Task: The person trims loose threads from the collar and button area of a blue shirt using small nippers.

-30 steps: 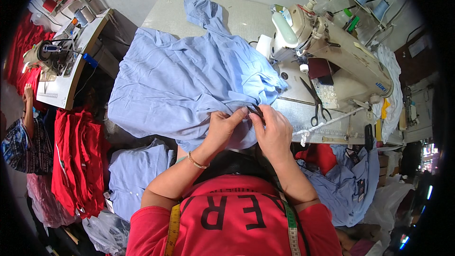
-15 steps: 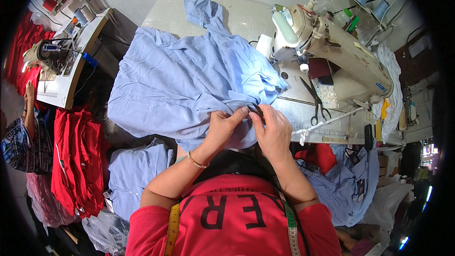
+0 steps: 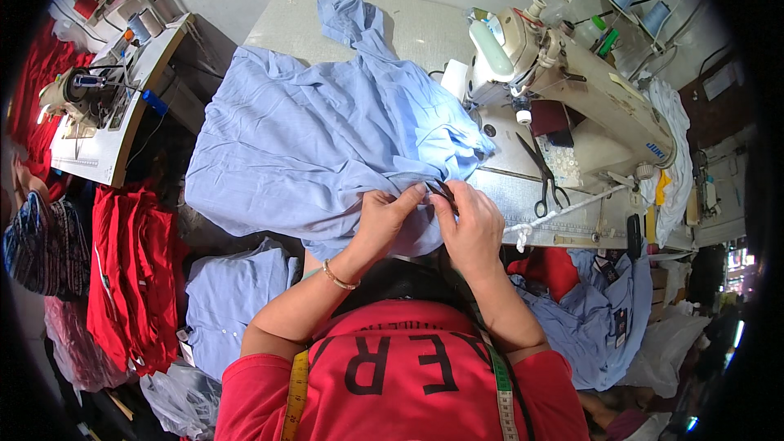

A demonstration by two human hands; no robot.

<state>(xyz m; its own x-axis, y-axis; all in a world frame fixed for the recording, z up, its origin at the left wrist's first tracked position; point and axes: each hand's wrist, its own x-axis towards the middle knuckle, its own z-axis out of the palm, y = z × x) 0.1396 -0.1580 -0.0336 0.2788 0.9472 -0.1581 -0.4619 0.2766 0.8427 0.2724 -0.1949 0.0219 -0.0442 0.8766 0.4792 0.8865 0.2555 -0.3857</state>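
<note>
A light blue shirt [image 3: 302, 131] lies rumpled over the sewing table, its lower edge hanging toward my lap. My left hand [image 3: 384, 219] is closed on the near edge of the cloth, thumb and fingers pinching it. Close beside it, my right hand [image 3: 472, 224] grips small dark thread snips [image 3: 442, 190], whose blades point at the pinched cloth and stand apart. The exact spot between the blades is too small to make out. To the right of the hands lie large black scissors [image 3: 542, 171], touched by neither hand.
A sewing machine [image 3: 596, 90] stands at the table's right, near a white cord [image 3: 563, 214]. Folded blue shirts [image 3: 237, 302] and red garments [image 3: 135, 278] are at the left. More blue garments [image 3: 588, 318] lie at the lower right. Another person sits by a second machine [image 3: 77, 98].
The snips' blades show wider apart at the cloth. Both my hands keep nearly the same place. At the far left, the other person's arm has drawn back from the second machine.
</note>
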